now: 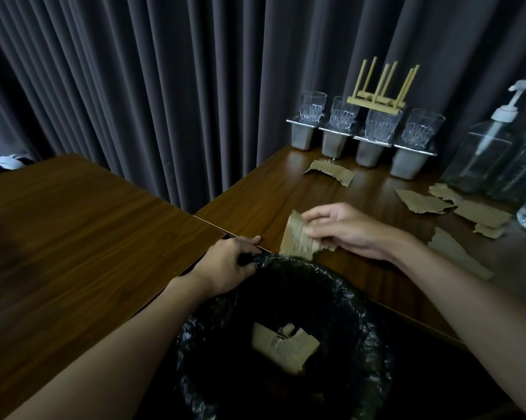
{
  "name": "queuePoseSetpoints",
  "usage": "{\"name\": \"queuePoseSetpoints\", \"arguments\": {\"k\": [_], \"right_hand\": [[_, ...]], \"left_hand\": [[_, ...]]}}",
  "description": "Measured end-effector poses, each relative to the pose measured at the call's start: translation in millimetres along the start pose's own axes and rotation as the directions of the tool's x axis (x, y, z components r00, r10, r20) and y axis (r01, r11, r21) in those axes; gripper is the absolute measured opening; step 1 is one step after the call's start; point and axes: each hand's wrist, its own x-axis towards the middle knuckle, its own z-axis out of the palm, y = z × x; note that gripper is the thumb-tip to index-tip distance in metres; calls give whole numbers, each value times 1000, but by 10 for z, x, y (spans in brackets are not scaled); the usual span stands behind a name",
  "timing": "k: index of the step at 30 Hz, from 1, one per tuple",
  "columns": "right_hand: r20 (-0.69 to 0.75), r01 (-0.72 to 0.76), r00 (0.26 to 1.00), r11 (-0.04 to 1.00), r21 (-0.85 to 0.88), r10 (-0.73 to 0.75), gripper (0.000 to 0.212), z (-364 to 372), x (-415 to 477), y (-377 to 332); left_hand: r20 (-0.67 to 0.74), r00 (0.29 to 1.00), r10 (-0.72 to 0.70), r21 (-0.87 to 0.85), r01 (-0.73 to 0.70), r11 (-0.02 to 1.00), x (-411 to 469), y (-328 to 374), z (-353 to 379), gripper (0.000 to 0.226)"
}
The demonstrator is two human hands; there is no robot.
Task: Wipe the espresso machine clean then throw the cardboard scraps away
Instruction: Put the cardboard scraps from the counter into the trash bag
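Observation:
My right hand (343, 230) pinches a torn cardboard scrap (298, 237) at the table's front edge, just above the far rim of the bin. My left hand (230, 265) grips the black liner on the rim of the bin (373, 322), which is held against the table edge. Cardboard pieces (282, 345) lie at the bottom of the bin. More scraps lie on the right table: one near the metal holders (331, 171), several by the bottles (455, 207), and a long one (455, 256) by my right forearm. No espresso machine is in view.
Several glasses (313, 107) stand on metal holders (367, 151) at the back, with a wooden rack (376, 100) on top. Clear pump bottles (482, 153) stand at the right. A second wooden table (74, 213) lies to the left. Dark curtains (164, 86) hang behind.

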Motion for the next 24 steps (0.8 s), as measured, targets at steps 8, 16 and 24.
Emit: {"name": "queuePoseSetpoints", "arguments": {"k": [8,16,24], "right_hand": [[-320,-91,940,820,-565,-116,19,-95,-9,259],[-314,-148,930,588,-795,-190,27,33,-52,314],[-358,-237,930,617,-750,-78,77,35,27,243]], "left_hand": [[-1,1000,6,-16,-6,1000,17,-24,5,34],[-1,1000,10,-29,-10,1000,22,-33,3,33],[16,1000,3,-32,-2,999,30,-40,-23,34]]}}
